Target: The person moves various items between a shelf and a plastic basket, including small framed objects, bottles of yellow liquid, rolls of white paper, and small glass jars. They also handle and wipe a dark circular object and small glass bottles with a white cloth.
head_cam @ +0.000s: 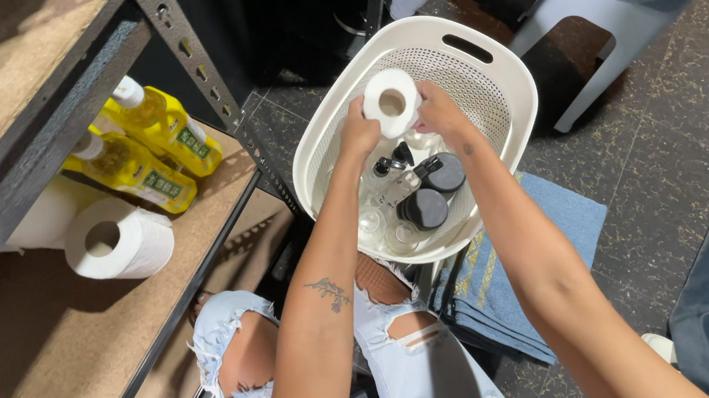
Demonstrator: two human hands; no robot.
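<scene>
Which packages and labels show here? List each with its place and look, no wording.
Two yellow bottles: lying on the shelf at left, white caps, green-and-white labels.
Dark-capped clear bottles: inside the white basket, no labels legible.
Paper roll: unwrapped, held by both hands above the basket.

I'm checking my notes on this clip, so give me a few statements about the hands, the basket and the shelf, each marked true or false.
1. Both hands, the left hand and the right hand, hold one toilet paper roll. True.
2. The roll is held above a white perforated laundry basket. True.
3. The basket has nothing in it. False: dark-capped bottles and clear containers lie at its bottom.
4. Two yellow bottles lie on the shelf. True.
5. The shelf holds no paper rolls. False: another toilet paper roll lies beside the bottles.
</scene>
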